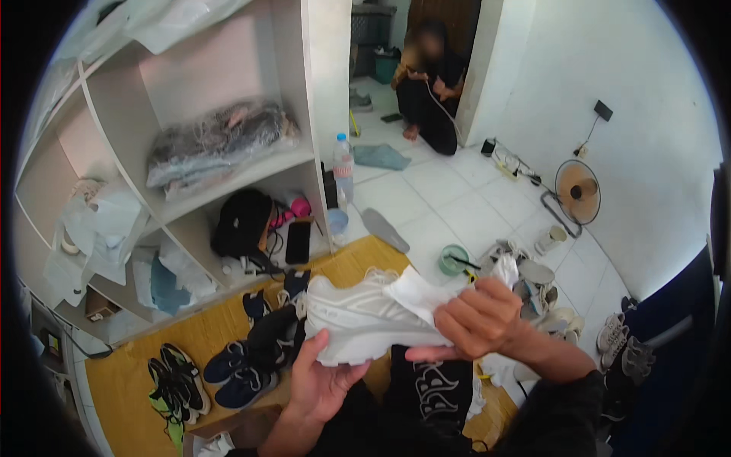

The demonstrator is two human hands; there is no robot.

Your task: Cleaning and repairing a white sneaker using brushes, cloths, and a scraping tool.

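A white sneaker (358,320) is held up sideways in front of me, its heel end to the left and its sole facing down. My left hand (327,385) grips it from below near the heel, the thumb on its side. My right hand (480,320) is closed on a white wipe (417,293) at the toe end. The wipe lies over the front of the sneaker and sticks out above my fist; I cannot tell whether it is cloth or paper. My fist and the wipe hide the toe.
Dark blue sneakers (242,377) and black-and-green sneakers (179,381) stand on a yellow-brown mat (122,381). A shelf unit (236,183) rises at left. Beyond are a water bottle (343,169), green bowl (454,260), more shoes (537,286), fan (577,192) and crouching person (434,99).
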